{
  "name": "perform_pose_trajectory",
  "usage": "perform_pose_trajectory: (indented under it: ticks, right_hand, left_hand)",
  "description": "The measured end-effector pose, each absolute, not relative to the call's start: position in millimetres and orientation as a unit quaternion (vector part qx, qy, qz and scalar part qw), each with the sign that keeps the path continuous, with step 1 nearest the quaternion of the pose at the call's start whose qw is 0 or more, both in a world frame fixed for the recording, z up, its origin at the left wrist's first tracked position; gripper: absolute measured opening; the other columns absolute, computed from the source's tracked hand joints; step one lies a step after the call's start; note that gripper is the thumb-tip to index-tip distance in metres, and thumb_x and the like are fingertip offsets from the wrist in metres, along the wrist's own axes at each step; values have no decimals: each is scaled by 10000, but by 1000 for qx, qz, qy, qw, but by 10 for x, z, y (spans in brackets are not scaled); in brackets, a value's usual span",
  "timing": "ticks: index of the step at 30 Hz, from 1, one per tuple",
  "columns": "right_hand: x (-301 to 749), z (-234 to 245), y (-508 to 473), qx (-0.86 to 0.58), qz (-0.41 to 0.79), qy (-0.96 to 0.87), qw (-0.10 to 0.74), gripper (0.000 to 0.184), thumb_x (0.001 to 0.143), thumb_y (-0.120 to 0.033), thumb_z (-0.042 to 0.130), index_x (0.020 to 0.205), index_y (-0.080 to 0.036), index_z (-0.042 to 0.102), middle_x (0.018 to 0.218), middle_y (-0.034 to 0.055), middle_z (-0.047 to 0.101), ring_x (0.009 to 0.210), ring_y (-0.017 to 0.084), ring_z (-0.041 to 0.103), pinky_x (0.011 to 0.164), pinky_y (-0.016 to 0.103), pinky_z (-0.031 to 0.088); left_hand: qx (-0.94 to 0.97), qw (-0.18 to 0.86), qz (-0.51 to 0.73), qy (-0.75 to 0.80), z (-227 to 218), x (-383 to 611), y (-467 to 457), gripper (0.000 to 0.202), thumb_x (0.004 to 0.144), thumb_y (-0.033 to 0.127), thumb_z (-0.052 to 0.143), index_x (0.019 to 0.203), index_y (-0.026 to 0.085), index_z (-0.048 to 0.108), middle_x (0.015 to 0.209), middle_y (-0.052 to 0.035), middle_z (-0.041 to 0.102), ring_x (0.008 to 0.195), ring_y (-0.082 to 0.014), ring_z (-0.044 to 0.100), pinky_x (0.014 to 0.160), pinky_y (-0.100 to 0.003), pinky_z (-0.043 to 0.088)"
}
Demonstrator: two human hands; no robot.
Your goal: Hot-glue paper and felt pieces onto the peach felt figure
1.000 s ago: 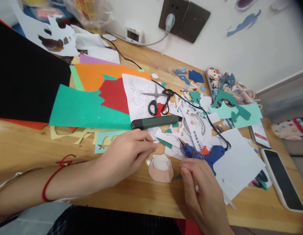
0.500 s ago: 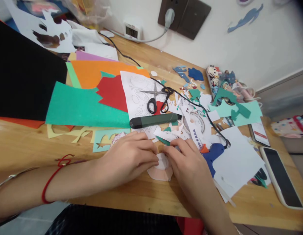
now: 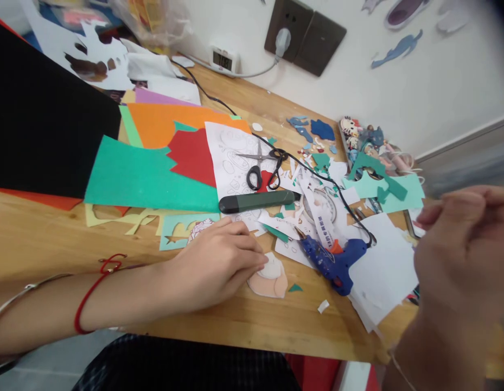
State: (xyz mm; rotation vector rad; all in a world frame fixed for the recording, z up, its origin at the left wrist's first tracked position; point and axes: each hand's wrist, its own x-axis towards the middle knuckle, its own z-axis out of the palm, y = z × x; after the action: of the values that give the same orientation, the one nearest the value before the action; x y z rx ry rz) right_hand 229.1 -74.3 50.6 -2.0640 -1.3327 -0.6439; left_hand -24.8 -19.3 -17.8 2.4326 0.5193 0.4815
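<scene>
My left hand rests on the wooden table with its fingers pressed together at the left side of a peach and white layered cutout. The cutout lies near the table's front edge, partly under my fingertips. Off to the right, my right hand is raised above the table, somewhat blurred. Its thumb and fingers are drawn together, and whatever may be between them cannot be made out. A blue glue gun lies on its side between my hands, nozzle toward the upper left. A small green scrap sits right of the cutout.
Behind my left hand are a dark green box cutter, scissors and a printed pattern sheet. Green felt and a black sheet spread leftward. A black cord crosses the scraps. White paper lies right.
My right hand has left the cutout and moved up and right, uncovering the glue gun and green scrap. My left hand stays at the cutout. The view has shifted slightly.
</scene>
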Motion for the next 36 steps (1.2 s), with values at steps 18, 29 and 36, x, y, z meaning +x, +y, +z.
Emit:
perform_pose_trajectory:
  ticks: [18,29,36]
  right_hand:
    - [2015,303,-754,-613,-90,-748,236,249,813,-216,576,1056,-201,627,1188,100,589,1126,246,513,970,466,398]
    - [1731,90,-549,-594,-53,-785,169,121,840,-191,529,808,-193,646,973,58,643,1005,243,444,906,434,380]
    - [1717,95,-504,-630,13,-765,135,143,881,-208,424,784,-174,525,767,55,568,816,210,412,768,365,387]
  left_hand:
    - [856,339,264,288,-155,-232,-111,172,761,115,627,602,152,575,717,2,560,717,-133,467,647,-265,345]
    - [878,305,260,262,-201,-254,-103,160,856,166,551,801,221,691,838,-7,645,749,-144,506,690,-294,363]
    - [876,295,274,264,-194,-243,-94,141,853,181,570,787,221,689,811,3,657,739,-144,503,683,-291,362]
